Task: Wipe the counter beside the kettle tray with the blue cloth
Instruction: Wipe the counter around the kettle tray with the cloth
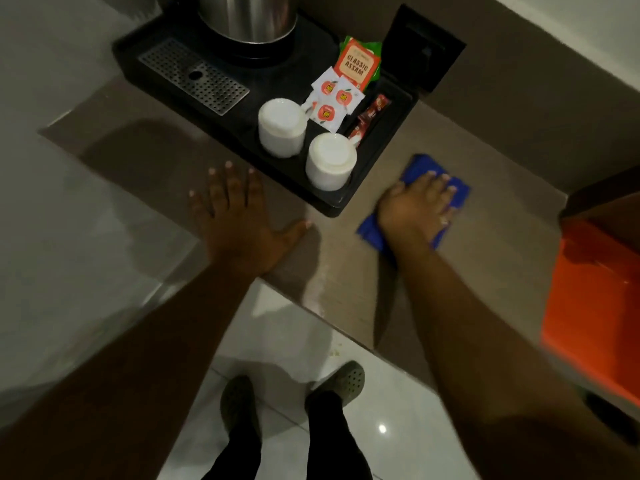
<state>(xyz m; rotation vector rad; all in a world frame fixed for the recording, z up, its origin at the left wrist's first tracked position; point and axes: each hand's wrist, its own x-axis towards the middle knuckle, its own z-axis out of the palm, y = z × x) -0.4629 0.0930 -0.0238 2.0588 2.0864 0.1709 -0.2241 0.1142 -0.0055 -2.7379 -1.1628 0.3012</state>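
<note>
Wiping under way: the right hand (pixel 414 207), fingers spread flat, presses the blue cloth (pixel 420 199) onto the counter (pixel 485 161) just right of the kettle tray (pixel 332 202), while the left hand (pixel 239 216), fingers splayed, braces near the tray's front; how much remains unwiped cannot be judged.

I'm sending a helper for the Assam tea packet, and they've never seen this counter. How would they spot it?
Start at the black tray holding the steel kettle. At its far right corner, behind the two upturned white cups, stands the Assam tea packet. It is the orange one printed "CLASSIC ASSAM", unlike the small white sachets beside it.
</note>
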